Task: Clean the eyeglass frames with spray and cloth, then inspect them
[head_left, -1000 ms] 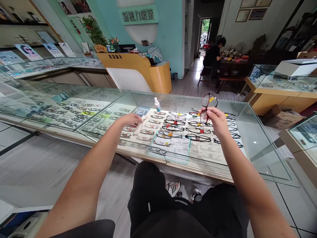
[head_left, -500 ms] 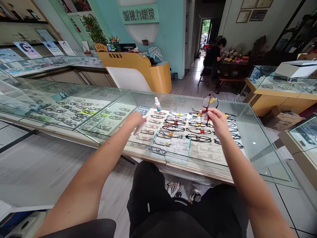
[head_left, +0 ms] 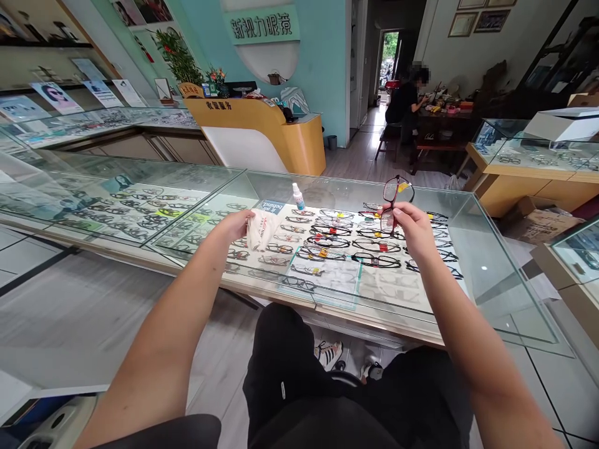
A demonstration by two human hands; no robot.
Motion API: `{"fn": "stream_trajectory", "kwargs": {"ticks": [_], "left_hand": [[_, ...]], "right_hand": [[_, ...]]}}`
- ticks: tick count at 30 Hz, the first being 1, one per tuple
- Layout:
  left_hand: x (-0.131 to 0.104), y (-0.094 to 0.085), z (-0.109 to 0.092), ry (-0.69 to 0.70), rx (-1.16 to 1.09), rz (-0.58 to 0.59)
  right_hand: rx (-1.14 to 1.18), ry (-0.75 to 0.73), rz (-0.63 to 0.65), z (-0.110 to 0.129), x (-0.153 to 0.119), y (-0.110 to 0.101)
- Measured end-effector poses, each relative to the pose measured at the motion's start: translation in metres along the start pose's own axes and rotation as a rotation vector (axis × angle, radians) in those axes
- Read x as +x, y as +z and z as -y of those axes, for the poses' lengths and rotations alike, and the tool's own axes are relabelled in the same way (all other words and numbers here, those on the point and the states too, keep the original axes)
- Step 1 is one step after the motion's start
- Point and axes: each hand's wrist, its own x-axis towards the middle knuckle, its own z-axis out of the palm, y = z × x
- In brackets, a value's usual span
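My left hand [head_left: 238, 224] is closed on a whitish cloth [head_left: 262, 229] with printed lettering, which hangs over the left part of the glass display case [head_left: 327, 305]. Pinched in my right hand [head_left: 414, 227] is a pair of dark red eyeglasses [head_left: 389, 202], held up on end with a yellow tag on one lens. A white spray bottle [head_left: 298, 197] stands upright on the glass between my hands. Beside it lies a blue printed card [head_left: 272, 207], partly behind the cloth. Rows of eyeglasses [head_left: 375, 260] with red and yellow tags show through the glass below.
More display cases stand at the left [head_left: 107, 165] and right [head_left: 538, 153]. Behind is a yellow counter [head_left: 262, 125]. A person [head_left: 402, 103] sits at a cluttered table in the back right. An open carton [head_left: 538, 219] rests on the floor at the right.
My left hand has lifted the cloth off the glass and moved left and slightly toward me. My right hand holds the eyeglasses in nearly the same place.
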Motion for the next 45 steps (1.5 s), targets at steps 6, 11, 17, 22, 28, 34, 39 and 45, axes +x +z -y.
{"fn": "stream_trajectory", "kwargs": {"ticks": [6, 11, 17, 22, 28, 34, 39, 45], "left_hand": [[-0.005, -0.003, 0.005, -0.016, -0.120, 0.078], [-0.014, -0.002, 0.000, 0.103, -0.186, 0.020], [-0.038, -0.008, -0.013, 0.243, -0.199, 0.011], [-0.069, -0.010, -0.030, 0.337, -0.196, 0.016], [-0.116, 0.002, -0.056, 0.470, -0.256, 0.071], [-0.162, 0.015, -0.083, 0.469, -0.266, 0.172], [-0.197, 0.031, -0.094, 0.547, -0.204, 0.338], [-0.240, 0.054, -0.098, 0.590, -0.105, 0.516]], "right_hand": [[-0.009, 0.002, 0.000, -0.001, 0.000, 0.000], [-0.011, 0.007, -0.018, -0.001, 0.000, -0.001], [-0.002, 0.019, -0.017, -0.003, -0.001, -0.003], [-0.054, 0.003, 0.006, -0.003, -0.001, -0.002], [-0.068, -0.021, 0.020, -0.002, -0.001, -0.001], [-0.056, 0.001, 0.016, -0.004, -0.001, -0.002], [0.136, -0.035, 0.067, 0.033, -0.023, 0.022], [0.331, -0.064, 0.353, 0.082, -0.063, 0.048]]}}
